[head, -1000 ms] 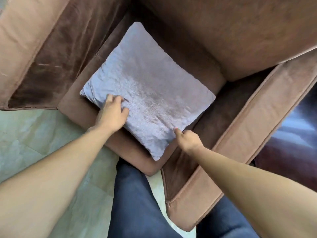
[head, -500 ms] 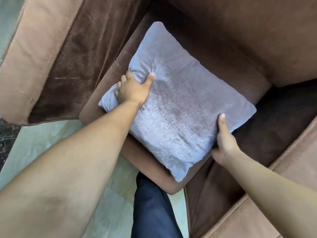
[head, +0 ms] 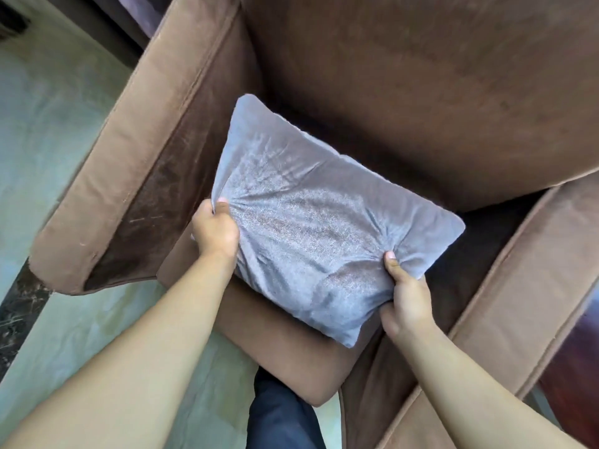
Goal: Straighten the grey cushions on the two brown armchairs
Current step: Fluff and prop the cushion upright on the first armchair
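A grey velvety cushion (head: 311, 222) is tilted up over the seat of a brown armchair (head: 421, 92), its far corner leaning toward the backrest. My left hand (head: 215, 230) pinches the cushion's left edge, bunching the fabric. At the lower right edge, my right hand (head: 405, 296) grips the cushion with the thumb pressed into its face. The seat cushion (head: 278, 345) shows below the grey cushion. Only one armchair's seat is in view.
The chair's left armrest (head: 129, 150) and right armrest (head: 525, 286) flank the seat. Pale tiled floor (head: 42, 124) lies to the left with a dark strip (head: 19, 312). My leg in dark blue trousers (head: 282, 416) stands against the seat front.
Both hands went from resting flat on the lying cushion to gripping its side edges. The cushion has been raised off the seat and tilted toward the backrest.
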Tool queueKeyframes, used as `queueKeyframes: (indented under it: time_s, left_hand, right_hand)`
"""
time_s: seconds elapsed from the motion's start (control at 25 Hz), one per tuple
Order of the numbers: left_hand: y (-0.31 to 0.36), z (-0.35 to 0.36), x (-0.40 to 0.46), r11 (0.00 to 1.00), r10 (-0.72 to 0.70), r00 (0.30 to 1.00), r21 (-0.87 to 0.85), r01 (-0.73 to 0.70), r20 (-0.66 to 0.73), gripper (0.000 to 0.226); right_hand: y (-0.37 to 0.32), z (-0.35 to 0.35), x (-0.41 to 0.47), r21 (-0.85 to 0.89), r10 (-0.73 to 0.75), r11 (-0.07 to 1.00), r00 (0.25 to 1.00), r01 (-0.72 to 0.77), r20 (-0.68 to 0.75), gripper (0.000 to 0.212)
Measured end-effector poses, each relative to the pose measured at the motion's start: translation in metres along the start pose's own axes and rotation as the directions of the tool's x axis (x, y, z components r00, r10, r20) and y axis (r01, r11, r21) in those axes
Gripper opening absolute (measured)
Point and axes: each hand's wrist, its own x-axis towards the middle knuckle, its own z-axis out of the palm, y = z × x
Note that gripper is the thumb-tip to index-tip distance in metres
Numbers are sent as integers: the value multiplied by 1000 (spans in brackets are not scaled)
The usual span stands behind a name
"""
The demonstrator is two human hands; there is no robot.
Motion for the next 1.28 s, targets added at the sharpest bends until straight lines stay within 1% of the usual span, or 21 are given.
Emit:
queueKeyframes:
  time_s: [0.12,0.2,0.28,0.36,0.44,0.48,0.52,0.6,0.64,0.68,0.72,0.76,0.8,0.84,0.88,0.92,0.96,1.04,1.12,1.16,1.28]
  left_hand:
    - [43,5,9,945,1,997,-325,23,71,31]
    - [62,9,19,924,-6,994,-379,48,112,27]
    - [70,14,26,937,-49,986,-334,101,160,26]
    - [77,18,20,944,-98,970,-288,162,222,20]
    - [83,22,17,939,-109,956,-288,188,272,19]
    - [89,24,15,939,-111,952,-284,195,286,16]
    - [94,27,13,944,-106,949,-269,189,296,11]
    - [105,35,7,975,-58,939,-182,126,338,10]
    - [108,41,5,998,5,931,-65,21,365,15]
    - [111,47,1,990,77,918,79,-117,389,22]
    - [111,54,-2,940,164,903,215,-265,397,36]
    - [114,61,-6,852,284,874,313,-418,395,52]
    - [121,68,-9,734,431,809,367,-572,399,64]
    - [132,75,-13,593,565,703,381,-710,431,72]
    - [146,82,-15,456,636,591,375,-807,497,78]
    - [161,91,-14,365,638,516,366,-856,571,81]
    - [177,101,-14,313,599,489,377,-872,634,81]
    - [199,120,-14,232,496,527,479,-847,690,71]
    - [209,131,-12,97,462,554,582,-807,692,54]
    - [210,132,-12,57,472,552,601,-797,687,46]
    - [209,121,-14,58,603,504,596,-801,619,31]
  right_hand:
    - [-41,15,6,18,-182,983,978,181,99,50]
    - [-62,20,16,-61,-254,962,956,265,149,58]
    - [-76,17,29,-223,-272,930,955,293,119,66]
    - [-83,11,39,-355,-259,893,961,275,92,66]
    - [-88,8,47,-357,-227,899,967,254,116,56]
    - [-92,8,49,-352,-219,901,966,255,139,56]
    - [-96,9,52,-356,-228,895,961,270,156,62]
    - [-106,13,54,-382,-273,867,946,320,175,83]
    - [-110,17,54,-393,-290,856,941,336,175,90]
    - [-114,21,54,-398,-301,849,937,347,175,92]
    - [-118,25,54,-403,-315,843,934,356,167,91]
    - [-122,29,54,-403,-339,837,928,371,152,91]
    - [-126,31,55,-408,-367,826,921,388,133,90]
    - [-130,33,58,-414,-397,813,910,410,122,87]
    - [-134,35,59,-422,-418,798,900,430,127,83]
    - [-137,35,61,-426,-433,785,890,449,142,77]
    - [-139,35,62,-422,-440,780,885,462,156,67]
    - [-140,33,64,-404,-463,771,869,493,176,45]
    - [-141,30,61,-399,-499,746,845,533,195,31]
    - [-141,28,58,-394,-510,737,835,549,209,28]
    - [-141,23,49,-393,-506,731,830,557,236,34]
